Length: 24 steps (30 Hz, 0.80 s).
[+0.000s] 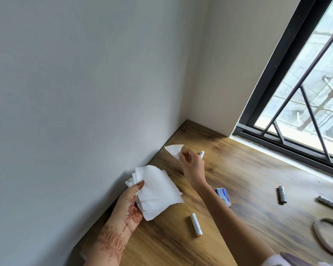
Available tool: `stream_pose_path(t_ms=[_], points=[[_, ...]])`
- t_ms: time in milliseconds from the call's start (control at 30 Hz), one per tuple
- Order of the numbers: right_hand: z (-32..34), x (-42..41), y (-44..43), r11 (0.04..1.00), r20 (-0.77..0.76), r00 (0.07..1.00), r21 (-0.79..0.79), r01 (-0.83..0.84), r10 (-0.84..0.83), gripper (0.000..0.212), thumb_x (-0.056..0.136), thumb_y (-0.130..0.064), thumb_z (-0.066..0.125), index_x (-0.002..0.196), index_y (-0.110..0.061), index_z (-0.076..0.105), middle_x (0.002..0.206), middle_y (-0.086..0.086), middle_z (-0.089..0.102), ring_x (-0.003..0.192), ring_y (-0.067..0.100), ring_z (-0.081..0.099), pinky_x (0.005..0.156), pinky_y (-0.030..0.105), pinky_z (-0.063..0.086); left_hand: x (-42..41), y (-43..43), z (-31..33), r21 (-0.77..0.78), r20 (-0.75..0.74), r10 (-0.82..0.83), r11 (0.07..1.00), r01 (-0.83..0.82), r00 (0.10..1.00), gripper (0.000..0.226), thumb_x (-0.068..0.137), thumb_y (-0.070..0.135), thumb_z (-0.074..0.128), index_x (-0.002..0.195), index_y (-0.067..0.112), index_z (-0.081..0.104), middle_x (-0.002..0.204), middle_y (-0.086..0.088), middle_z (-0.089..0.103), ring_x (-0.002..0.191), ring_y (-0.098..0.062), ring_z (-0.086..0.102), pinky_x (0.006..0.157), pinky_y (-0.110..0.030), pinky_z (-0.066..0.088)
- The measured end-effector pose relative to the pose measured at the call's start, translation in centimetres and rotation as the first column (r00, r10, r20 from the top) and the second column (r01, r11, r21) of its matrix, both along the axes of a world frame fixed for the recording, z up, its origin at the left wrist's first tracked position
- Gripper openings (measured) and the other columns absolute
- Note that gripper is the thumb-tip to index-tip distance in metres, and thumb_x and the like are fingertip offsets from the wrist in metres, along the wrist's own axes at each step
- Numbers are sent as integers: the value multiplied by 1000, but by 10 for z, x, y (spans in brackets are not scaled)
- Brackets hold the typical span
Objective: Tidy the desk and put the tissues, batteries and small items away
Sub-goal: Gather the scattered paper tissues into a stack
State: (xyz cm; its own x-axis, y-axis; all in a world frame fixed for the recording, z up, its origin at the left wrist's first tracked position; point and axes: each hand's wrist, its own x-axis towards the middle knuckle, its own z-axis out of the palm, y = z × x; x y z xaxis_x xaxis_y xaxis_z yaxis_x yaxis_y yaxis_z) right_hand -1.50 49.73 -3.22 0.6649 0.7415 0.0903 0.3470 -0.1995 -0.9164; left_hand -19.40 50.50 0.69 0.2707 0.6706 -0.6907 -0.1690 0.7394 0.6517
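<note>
Four batteries (196,224) (201,153) (281,194) (329,202), one small box (223,196), one wooden ring (319,238) — one tissue stack (158,191), one loose tissue (173,149).

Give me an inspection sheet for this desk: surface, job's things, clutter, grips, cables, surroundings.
Surface: brown wood-grain desk, set into a wall corner.
Job's things: stack of white tissues; single white tissue near the corner; far white cylindrical battery; near white cylindrical battery; left grey patterned battery; right grey patterned battery; small blue-and-white box.
Clutter: round wooden ring at the right edge.
Grips: left hand holds the tissue stack; right hand pinches the single tissue.
Cables: nothing seen.
Surroundings: plain white wall; black-framed window with grille.
</note>
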Motion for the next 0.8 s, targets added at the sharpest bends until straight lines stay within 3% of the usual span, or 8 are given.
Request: stream_pose_path(t_ms=[100,233,367,400,500,567,633,800], points=[[24,-2,-23,994,-112,994,108,26,-13,10,92,-13,52,86,-8,59,63,-5,51,50,2,42,45,10,33,2,-7,3,3,29,-42,999,42,999,6,91,16,53,89,13,57,81,-6,59,71,-21,56,45,-26,49],[56,-13,-62,964,223,971,229,-137,85,5,92,-6,51,89,-4,54,64,-12,50,51,0,47,47,11,35,4,-12,6,-35,196,-99,994,108,976,18,86,16,57,103,11,56,77,-11,70,71,-27,64,40,-27,53],[63,-28,-105,915,596,747,51,-400,294,25,97,-28,36,113,-13,48,111,6,66,94,15,65,75,26,56,8,-19,8,35,306,-207,978,207,929,105,6,30,94,104,13,62,59,-3,70,59,-18,68,45,-26,54],[62,-31,-114,904,666,671,-9,-428,325,27,97,-29,35,115,-13,47,121,8,63,108,18,60,87,28,53,8,-24,5,21,397,-190,980,198,898,103,2,25,94,100,11,66,62,-5,69,58,-18,68,47,-27,55],[50,-38,-137,866,767,504,-133,-482,398,23,97,-22,39,114,-12,50,129,6,57,127,15,45,105,30,40,11,-53,11,40,466,-258,962,271,846,61,54,32,87,104,9,61,76,-11,70,66,-22,69,59,-34,58],[41,-41,-155,850,759,492,-151,-505,427,22,97,-20,41,115,-11,51,130,5,57,128,15,44,107,34,39,10,-71,15,102,408,-279,960,260,870,37,87,43,53,102,10,63,74,-12,73,61,-23,70,54,-33,58],[36,-45,-176,850,737,519,-140,-509,432,26,97,-20,40,115,-8,54,129,5,58,129,13,43,108,33,36,10,-90,18,124,414,-279,960,250,866,47,93,47,37,100,9,64,74,-13,73,60,-24,70,52,-32,58],[36,-53,-223,856,731,548,-94,-509,406,23,97,-19,42,106,-5,57,124,8,61,126,15,48,109,30,35,11,-133,14,108,293,-322,947,304,900,33,94,31,47,99,3,63,70,-13,73,57,-22,70,52,-29,58]])
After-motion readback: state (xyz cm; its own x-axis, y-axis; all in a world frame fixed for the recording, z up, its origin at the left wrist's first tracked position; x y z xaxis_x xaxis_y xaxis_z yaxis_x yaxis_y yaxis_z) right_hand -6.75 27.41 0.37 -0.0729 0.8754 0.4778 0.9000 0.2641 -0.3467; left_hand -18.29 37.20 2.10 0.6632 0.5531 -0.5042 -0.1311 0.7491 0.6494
